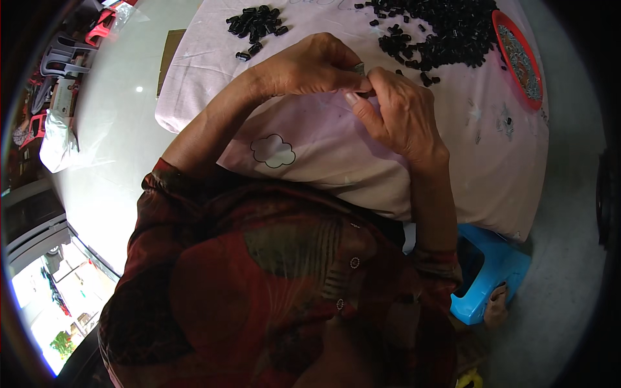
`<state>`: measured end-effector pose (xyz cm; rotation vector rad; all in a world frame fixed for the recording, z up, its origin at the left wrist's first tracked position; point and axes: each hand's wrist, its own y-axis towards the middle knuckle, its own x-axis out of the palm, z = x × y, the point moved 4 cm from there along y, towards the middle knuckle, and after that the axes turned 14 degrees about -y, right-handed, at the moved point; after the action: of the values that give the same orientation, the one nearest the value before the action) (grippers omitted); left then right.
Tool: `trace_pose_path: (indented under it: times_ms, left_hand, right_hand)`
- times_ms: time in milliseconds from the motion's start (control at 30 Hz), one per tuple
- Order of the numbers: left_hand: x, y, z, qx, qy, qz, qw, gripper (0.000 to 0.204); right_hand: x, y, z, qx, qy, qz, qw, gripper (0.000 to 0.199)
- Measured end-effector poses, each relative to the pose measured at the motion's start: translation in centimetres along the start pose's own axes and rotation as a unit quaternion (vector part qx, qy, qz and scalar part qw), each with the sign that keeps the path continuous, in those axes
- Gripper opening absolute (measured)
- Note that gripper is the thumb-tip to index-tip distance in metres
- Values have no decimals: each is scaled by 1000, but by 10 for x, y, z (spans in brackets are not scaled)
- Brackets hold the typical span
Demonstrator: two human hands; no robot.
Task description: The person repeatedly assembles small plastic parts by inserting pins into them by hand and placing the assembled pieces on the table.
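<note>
My left hand [314, 68] and my right hand [404, 113] meet above the pink cloth-covered table [482, 155], fingertips pressed together in a pinch. Between them shows a bit of a small greyish piece [359, 68]; the fingers hide most of it, so its kind is not clear. Beyond my left hand lies a small heap of short black cylindrical parts [253, 24]. A much larger heap of like black parts [456, 32] spreads past my right hand. To its right a red tray [536, 103] holds many small silvery metal pieces.
Small loose metal bits [506, 123] lie on the cloth near the red tray. A blue plastic stool [498, 258] stands by the table's right front corner. On the floor at the left are a white bag [58, 142] and grey chairs [65, 61].
</note>
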<state>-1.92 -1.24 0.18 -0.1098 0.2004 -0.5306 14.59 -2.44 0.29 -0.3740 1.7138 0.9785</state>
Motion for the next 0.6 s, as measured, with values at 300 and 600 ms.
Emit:
trace_pose_path:
  times_ms: [300,600]
  left_hand:
    - [-3,-3,-9,-18,-81,-8,997,29]
    - [-5,-4,-14,-36,-93,5,995,27]
  right_hand:
    - [11,0,-3,8,-22,-47,999,38]
    - [13,1,-5,8,0,-38,999,36]
